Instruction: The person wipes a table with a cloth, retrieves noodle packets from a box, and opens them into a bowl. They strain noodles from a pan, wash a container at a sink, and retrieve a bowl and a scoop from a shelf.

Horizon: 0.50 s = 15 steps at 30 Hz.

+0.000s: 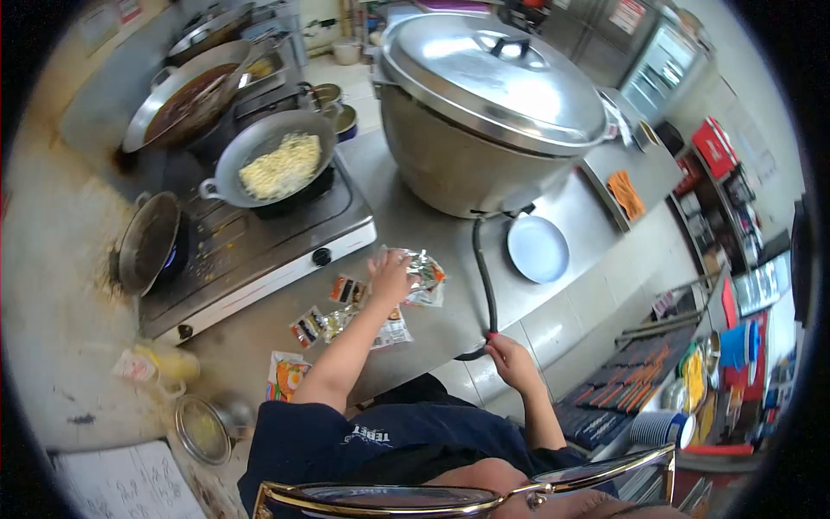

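Note:
My left hand (393, 275) reaches to the steel worktop with its fingers curled over a crumpled plastic food packet (430, 281). Small seasoning sachets (307, 328) and torn wrappers (391, 331) lie below that wrist. A packet with an egg picture (286, 374) is beside my left elbow. At the counter's front edge, my right hand (512, 359) is closed at the bend of a black hose (484, 277), and a small red bit shows by the fingertips. Noodles (282, 167) sit in a pan (232, 164) on the stove.
A large lidded steel pot (467, 156) stands behind the packets, with a pale blue plate (538, 249) beside it. The gas stove (259, 277) holds another small pan (149, 246) over a blue flame. Behind is a wok (186, 108) of dark liquid. Yellow jug (173, 365) at left.

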Available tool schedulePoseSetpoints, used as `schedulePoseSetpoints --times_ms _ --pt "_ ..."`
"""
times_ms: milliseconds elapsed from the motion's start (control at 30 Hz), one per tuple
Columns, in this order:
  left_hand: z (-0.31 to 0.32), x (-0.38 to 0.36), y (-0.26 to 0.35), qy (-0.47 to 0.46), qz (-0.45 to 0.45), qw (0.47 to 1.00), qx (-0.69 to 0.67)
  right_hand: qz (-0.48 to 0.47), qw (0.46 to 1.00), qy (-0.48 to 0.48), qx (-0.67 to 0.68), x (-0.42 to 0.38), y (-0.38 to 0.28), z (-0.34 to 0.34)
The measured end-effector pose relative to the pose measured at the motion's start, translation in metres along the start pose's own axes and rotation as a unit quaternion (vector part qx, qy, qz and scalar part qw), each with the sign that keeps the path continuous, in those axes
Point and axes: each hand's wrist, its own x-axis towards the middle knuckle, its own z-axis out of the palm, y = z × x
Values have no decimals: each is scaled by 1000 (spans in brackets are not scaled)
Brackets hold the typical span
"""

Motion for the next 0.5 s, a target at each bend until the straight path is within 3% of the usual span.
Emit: schedulePoseSetpoints --times_ms 33,133,233,300,367,433,467,500 --pt "1 6 2 -8 12 1000 -6 14 1000 6 -2 -13 1 -3" --pt "5 18 7 -90 0 994 67 193 976 52 86 -50 5 -16" --pt "2 7 10 -42 4 999 -1 246 958 132 63 -76 24 -25" --pt "-6 -6 17 110 -81 990 -39 212 961 175 28 -94 51 -31" --pt "-3 -33 28 137 -121 983 -19 248 935 243 70 -105 72 -45" --pt "3 -51 45 26 -94 987 129 274 928 239 87 -112 97 -62" --pt "8 -46 51 -30 -126 986 103 275 935 215 62 -114 109 -69" --pt "23 -40 48 -9 -178 975 132 281 939 198 32 -114 119 -83"
